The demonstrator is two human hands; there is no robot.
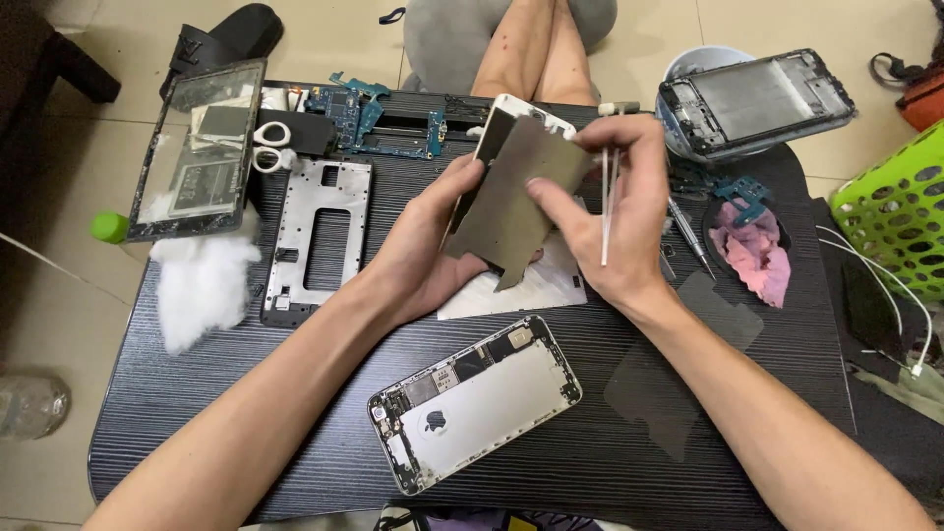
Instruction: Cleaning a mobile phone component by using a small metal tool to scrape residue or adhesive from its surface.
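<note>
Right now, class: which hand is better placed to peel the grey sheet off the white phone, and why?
The right hand: its fingertips pinch the grey sheet, while the left hand grips the white phone.

Your left hand (433,246) grips a white-framed phone screen panel (506,123) by its edge, tilted up over the middle of the table, while your right hand (615,211) presses a flat grey-brown backing sheet (511,202) against it. At the far left, a cracked dark rectangular touchscreen glass with a black border (202,147) lies slanted, partly over the table edge. At the far right, a black-rimmed phone display frame with a pale grey centre (757,98) rests on a white bowl (703,59).
</note>
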